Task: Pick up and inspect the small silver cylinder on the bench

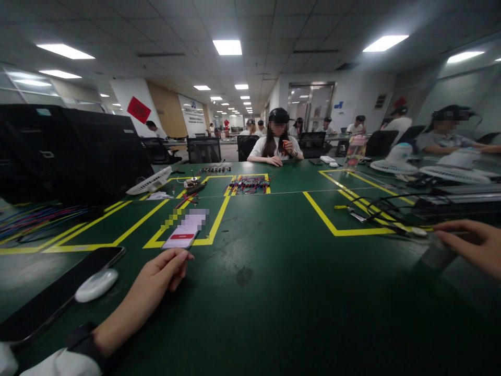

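While the left hand [158,278] curls loosely beside a flat glossy phone [183,235], the right hand [473,245] lies outstretched.

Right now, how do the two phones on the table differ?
The lit phone shows a bright screen; the dark phone has a black one. The lit phone lies on yellow tape by the left hand; the dark phone lies beside a white case. Both lie flat, face up.

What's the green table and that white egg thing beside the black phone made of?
Green table: likely a rubbery mat, matte, only faint glare. White oval case: probably smooth plastic, with a glossy highlight on top.
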A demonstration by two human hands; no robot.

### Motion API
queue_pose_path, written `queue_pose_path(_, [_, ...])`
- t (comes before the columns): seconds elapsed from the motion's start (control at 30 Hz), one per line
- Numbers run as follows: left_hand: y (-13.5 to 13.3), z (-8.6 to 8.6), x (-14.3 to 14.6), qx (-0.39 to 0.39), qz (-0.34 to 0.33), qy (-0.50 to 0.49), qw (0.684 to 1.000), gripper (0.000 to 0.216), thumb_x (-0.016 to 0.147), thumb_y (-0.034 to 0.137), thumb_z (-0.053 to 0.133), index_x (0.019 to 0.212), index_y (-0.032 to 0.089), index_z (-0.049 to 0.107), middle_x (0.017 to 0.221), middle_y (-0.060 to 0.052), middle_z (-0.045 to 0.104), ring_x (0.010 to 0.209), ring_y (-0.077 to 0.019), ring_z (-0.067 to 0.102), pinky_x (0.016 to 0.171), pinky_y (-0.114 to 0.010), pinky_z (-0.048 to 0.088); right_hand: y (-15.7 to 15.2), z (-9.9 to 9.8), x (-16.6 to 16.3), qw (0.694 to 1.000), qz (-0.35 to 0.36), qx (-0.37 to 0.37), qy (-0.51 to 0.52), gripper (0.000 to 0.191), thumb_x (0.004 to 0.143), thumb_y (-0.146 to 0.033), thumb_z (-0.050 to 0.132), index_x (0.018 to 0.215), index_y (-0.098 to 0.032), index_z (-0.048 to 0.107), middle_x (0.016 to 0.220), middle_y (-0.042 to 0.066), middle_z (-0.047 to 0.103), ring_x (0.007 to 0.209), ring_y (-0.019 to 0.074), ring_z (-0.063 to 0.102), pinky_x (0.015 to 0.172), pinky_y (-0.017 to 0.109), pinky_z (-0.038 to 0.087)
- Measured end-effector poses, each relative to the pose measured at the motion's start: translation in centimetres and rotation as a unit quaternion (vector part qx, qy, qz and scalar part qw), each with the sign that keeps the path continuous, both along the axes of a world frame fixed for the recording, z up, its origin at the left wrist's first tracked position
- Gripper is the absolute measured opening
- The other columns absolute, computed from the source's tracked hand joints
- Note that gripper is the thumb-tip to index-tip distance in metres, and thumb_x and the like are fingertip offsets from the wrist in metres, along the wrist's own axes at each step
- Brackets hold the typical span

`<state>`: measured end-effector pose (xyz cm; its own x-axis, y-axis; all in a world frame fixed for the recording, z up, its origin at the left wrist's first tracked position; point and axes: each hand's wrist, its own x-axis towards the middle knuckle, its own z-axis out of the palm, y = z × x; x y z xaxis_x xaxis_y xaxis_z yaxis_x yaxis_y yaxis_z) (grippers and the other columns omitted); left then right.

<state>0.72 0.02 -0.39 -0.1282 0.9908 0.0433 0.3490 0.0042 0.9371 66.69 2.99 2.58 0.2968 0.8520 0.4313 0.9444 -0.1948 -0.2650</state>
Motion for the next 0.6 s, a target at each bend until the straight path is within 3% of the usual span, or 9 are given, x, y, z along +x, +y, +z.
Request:
queue_pose_path(0.07, [-0.1, 0.0, 0.0, 0.005, 0.0, 0.002, 1.0, 0.03, 0.083, 0.051, 0.056, 0.087, 0.022, 0.065, 0.058, 0.005, 0.055, 0.045, -0.0123, 0.047, 0.043, -0.023, 0.035, 0.7, 1.5, -1.5, 0.995, 0.021, -0.089, 0.043, 0.044, 0.071, -0.056, 0.063, 0.096, -0.02, 0.072, 0.085, 0.011, 0.068, 0.064, 0.0173, 0.063, 0.062, 0.032, 0.044])
queue_pose_path(0.17, [-0.3, 0.1, 0.1, 0.006, -0.004, 0.003, 1.0, 0.031, 0.082, 0.051, 0.057, 0.086, 0.022, 0.065, 0.057, 0.005, 0.054, 0.045, -0.0132, 0.047, 0.043, -0.023, 0.035, 1.8, 1.9, -3.7, 0.981, 0.11, -0.132, 0.086, 0.041, 0.069, -0.054, 0.066, 0.089, -0.019, 0.072, 0.084, 0.01, 0.068, 0.071, 0.0169, 0.064, 0.066, 0.029, 0.046])
queue_pose_path(0.27, [-0.3, 0.2, 0.1, 0.004, -0.011, 0.0, 1.0, 0.03, 0.082, 0.051, 0.057, 0.087, 0.022, 0.065, 0.058, 0.004, 0.055, 0.046, -0.0138, 0.047, 0.044, -0.024, 0.035, 1.9, 0.5, -5.7, 0.96, 0.194, -0.074, 0.185, 0.036, 0.075, -0.049, 0.061, 0.084, -0.016, 0.07, 0.074, 0.007, 0.065, 0.063, 0.0121, 0.062, 0.061, 0.023, 0.044])
queue_pose_path(0.37, [-0.2, 0.1, 0.0, 0.005, -0.016, 0.0, 1.0, 0.031, 0.082, 0.051, 0.057, 0.086, 0.022, 0.065, 0.058, 0.004, 0.055, 0.046, -0.013, 0.047, 0.044, -0.023, 0.035, 1.6, -0.8, -7.1, 0.945, 0.194, -0.003, 0.262, 0.04, 0.085, -0.05, 0.048, 0.089, -0.013, 0.065, 0.077, 0.008, 0.065, 0.059, 0.0093, 0.06, 0.057, 0.02, 0.043])
queue_pose_path(0.47, [-0.2, 0.1, 0.0, 0.01, -0.022, 0.014, 1.0, 0.031, 0.083, 0.05, 0.056, 0.086, 0.021, 0.066, 0.059, 0.004, 0.056, 0.047, -0.0125, 0.048, 0.045, -0.023, 0.036, 1.6, -0.7, -6.9, 0.937, 0.193, -0.009, 0.29, 0.045, 0.09, -0.051, 0.038, 0.097, -0.012, 0.058, 0.091, 0.014, 0.065, 0.068, 0.0128, 0.064, 0.063, 0.023, 0.047])
queue_pose_path(0.6, [-0.4, 0.2, 0.0, 0.012, -0.029, 0.021, 0.999, 0.029, 0.084, 0.048, 0.057, 0.088, 0.021, 0.065, 0.061, 0.003, 0.057, 0.049, -0.0135, 0.05, 0.047, -0.024, 0.039, 0.8, -0.8, -5.5, 0.942, 0.173, 0.012, 0.286, 0.043, 0.082, -0.046, 0.056, 0.11, -0.014, 0.049, 0.107, 0.017, 0.062, 0.089, 0.018, 0.065, 0.073, 0.024, 0.05])
